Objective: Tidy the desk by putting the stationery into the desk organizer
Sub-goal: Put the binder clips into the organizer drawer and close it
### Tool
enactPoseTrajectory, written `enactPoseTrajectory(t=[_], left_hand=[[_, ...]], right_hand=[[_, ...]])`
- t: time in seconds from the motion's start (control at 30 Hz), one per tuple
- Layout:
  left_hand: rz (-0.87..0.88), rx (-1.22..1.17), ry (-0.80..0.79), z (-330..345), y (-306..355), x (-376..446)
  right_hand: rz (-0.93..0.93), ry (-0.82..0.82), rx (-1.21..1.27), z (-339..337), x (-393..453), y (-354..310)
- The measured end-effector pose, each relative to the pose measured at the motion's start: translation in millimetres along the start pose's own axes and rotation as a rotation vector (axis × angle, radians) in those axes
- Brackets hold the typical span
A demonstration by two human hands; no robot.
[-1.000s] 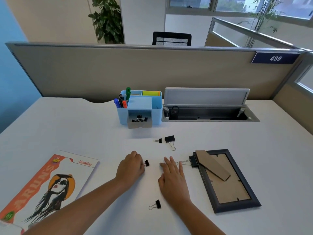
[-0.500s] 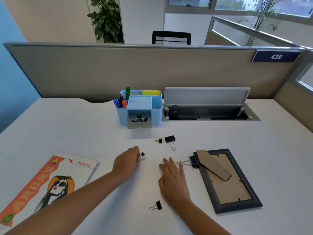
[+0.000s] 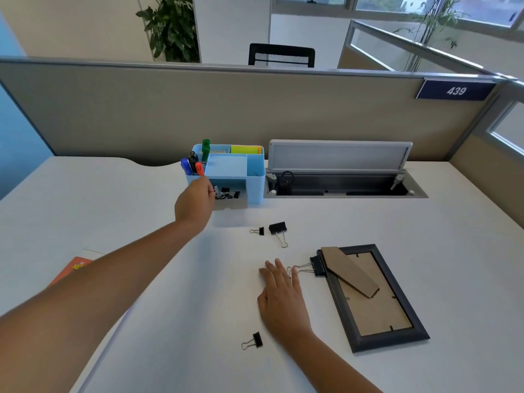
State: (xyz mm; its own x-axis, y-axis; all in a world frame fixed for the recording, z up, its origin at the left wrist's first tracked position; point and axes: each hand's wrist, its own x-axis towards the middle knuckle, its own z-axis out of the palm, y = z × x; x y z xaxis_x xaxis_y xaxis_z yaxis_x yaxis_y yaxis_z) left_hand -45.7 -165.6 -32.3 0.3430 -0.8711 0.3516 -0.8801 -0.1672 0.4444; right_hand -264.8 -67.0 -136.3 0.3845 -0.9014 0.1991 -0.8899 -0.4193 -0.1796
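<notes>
A light blue desk organizer (image 3: 256,177) stands at the back of the white desk, with markers (image 3: 195,163) in its left slot and several black binder clips (image 3: 228,193) in its open front drawer. My left hand (image 3: 194,205) reaches to that drawer, fingertips pinched on a small binder clip at the drawer's left edge. My right hand (image 3: 283,296) lies flat on the desk, fingers apart. Loose binder clips lie on the desk: a tiny one (image 3: 258,230), a bigger one (image 3: 278,228), one near my right wrist (image 3: 253,341), and a large one (image 3: 313,266) clipped on the picture frame.
A dark picture frame (image 3: 408,310) lies face down to the right, its cardboard stand up. An open cable tray (image 3: 346,190) with a raised lid sits behind it. An orange magazine (image 3: 76,266) peeks out under my left arm. A beige partition closes the desk's back.
My left hand lifted a small binder clip from the desk's middle and carried it forward to the organizer's drawer. My right hand stayed flat in place.
</notes>
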Motion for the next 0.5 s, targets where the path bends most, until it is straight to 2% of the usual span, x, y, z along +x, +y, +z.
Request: enactPoseTrajectory(t=[0.17,0.23,0.33,0.4,0.5], left_hand=[[-0.114,-0.092,-0.080,2,7,18],[-0.109,-0.090,-0.113,4,4,19],[-0.011,0.005,-0.108,6,1,6],[0.096,-0.018,-0.111,8,2,-12],[0.220,-0.151,-0.250,8,5,-53]], right_hand=[[-0.001,-0.012,0.007,0,-1,0],[0.004,-0.014,0.015,-1,-1,0],[0.027,-0.025,0.015,-4,-2,-1],[0.048,-0.016,0.025,-6,-1,-1],[0.115,-0.004,0.052,-5,-2,1]])
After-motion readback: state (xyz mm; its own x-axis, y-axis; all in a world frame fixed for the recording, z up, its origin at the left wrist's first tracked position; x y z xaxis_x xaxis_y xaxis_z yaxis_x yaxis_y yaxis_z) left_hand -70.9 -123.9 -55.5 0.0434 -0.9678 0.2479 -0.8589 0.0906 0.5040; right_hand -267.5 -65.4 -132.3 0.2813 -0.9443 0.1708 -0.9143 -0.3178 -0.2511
